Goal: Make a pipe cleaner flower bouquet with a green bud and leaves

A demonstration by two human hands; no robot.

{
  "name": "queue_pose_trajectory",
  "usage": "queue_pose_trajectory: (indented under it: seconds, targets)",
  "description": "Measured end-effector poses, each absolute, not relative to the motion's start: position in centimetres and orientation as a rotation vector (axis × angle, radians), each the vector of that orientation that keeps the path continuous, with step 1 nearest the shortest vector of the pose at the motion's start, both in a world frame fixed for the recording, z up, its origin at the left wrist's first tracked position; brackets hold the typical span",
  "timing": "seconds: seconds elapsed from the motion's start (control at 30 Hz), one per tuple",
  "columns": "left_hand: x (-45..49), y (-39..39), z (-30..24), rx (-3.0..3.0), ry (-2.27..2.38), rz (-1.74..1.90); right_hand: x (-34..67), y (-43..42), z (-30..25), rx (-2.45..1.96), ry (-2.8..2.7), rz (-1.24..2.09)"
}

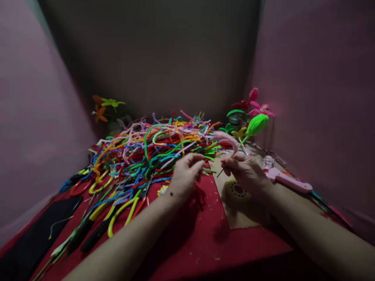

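Note:
My right hand (244, 171) is closed in a pinch on a thin stem that carries a bright green pipe-cleaner bud (257, 125), tilted up to the right. A pink pipe cleaner (227, 138) arches from the pile down to the same fingers. My left hand (186, 175) hovers just left of it, fingers curled together, over the red cloth (211, 238); whether it holds anything I cannot make out. In front of both hands lies a big heap of coloured pipe cleaners (152, 148).
Finished pipe-cleaner flowers stand at the back right (252, 105) and back left (102, 107). A pink glue gun (285, 179) lies at the right, a yellow tape roll (237, 191) on a brown board (234, 218) under my right wrist. Scissors (143, 193) and dark tools (88, 230) lie at the left.

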State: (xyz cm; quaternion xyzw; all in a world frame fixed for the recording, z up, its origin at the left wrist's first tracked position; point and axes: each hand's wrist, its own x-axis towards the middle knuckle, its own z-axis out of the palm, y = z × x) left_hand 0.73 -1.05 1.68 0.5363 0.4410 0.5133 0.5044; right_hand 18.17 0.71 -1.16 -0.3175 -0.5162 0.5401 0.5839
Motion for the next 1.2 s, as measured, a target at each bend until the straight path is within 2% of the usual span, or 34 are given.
queue_pose_trajectory:
  seconds: [0.13, 0.4, 0.63, 0.87, 1.1, 1.2]
  targets:
    - [-2.0, -0.5, 3.0, 1.501, 1.186, 1.184, 18.3, 0.9, -1.1, -0.834, -1.187, 1.216]
    - [-3.9, -0.7, 0.7, 2.433, 1.184, 0.525, 18.5, 1.4, -1.1, -0.921, -1.160, 1.178]
    - [-2.8, -1.9, -0.3, 2.765, 1.503, -0.044, 18.4, 1.3, -0.9, -0.885, -1.130, 1.209]
    - [-2.6, -1.0, -0.3, 2.907, 1.563, -0.103, 18.1, 0.9, -0.9, -0.798, -1.137, 1.270]
    - [-1.9, 0.8, 1.7, 2.721, 1.774, -0.073, 17.9, 0.9, -0.5, -0.797, -1.105, 1.286]
    - [-1.4, 0.5, 2.7, 2.617, 1.715, 0.114, 17.8, 1.1, -0.7, -0.838, -1.089, 1.287]
